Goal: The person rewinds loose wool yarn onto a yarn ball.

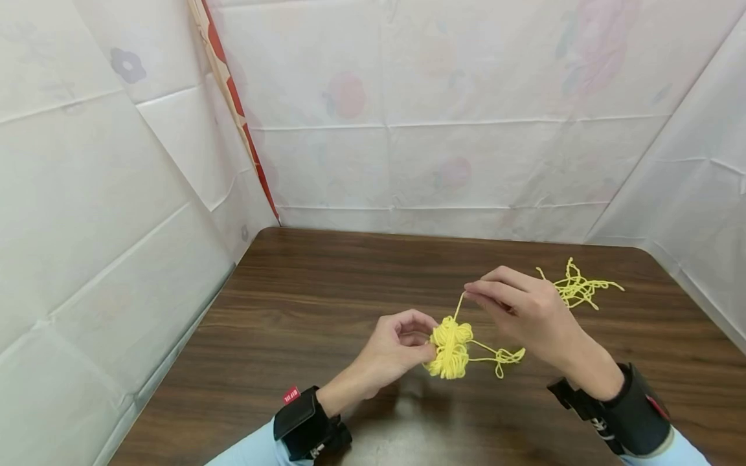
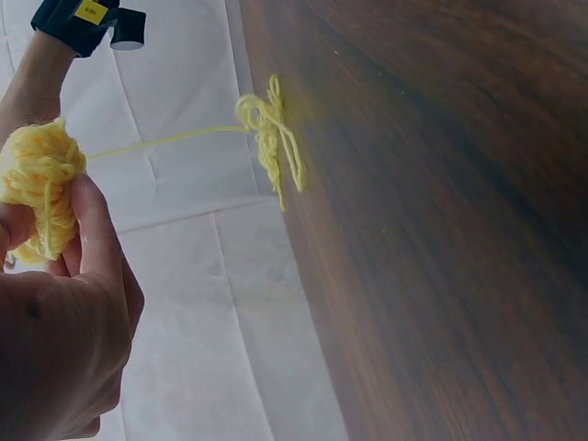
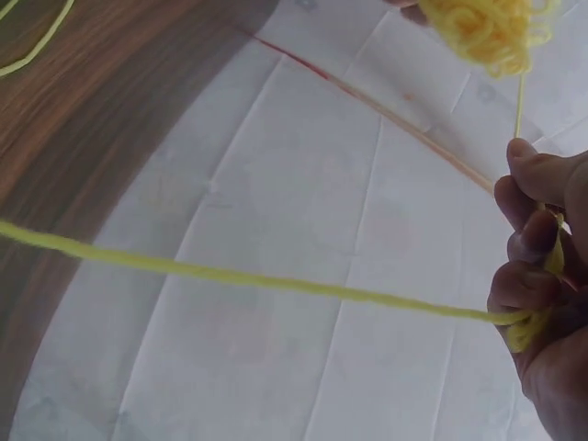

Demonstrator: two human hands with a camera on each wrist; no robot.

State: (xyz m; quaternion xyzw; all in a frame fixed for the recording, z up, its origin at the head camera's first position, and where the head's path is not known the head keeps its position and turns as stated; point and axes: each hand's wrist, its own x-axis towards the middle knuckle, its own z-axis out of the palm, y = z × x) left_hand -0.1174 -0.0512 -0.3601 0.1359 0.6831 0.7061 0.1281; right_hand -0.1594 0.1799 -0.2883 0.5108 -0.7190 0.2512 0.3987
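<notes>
My left hand [image 1: 402, 346] holds a bundle of yellow yarn [image 1: 451, 349] between thumb and fingers, just above the table. In the left wrist view the yarn bundle [image 2: 44, 179] looks thick, with many loops. To its right and higher, my right hand [image 1: 527, 310] pinches a yarn strand [image 1: 459, 305] that runs up from the bundle. The right wrist view shows yarn tucked under the curled lower fingers [image 3: 525, 285] too, with a long strand [image 3: 276, 278] leading away from them. A small tangle of yarn [image 1: 506, 356] lies right of the bundle, joined by strands.
A second loose pile of yellow yarn [image 1: 577, 288] lies at the table's back right, partly behind the right hand. The dark wooden table [image 1: 326, 272] is bordered by white patterned sheets [image 1: 466, 77] at the back and both sides.
</notes>
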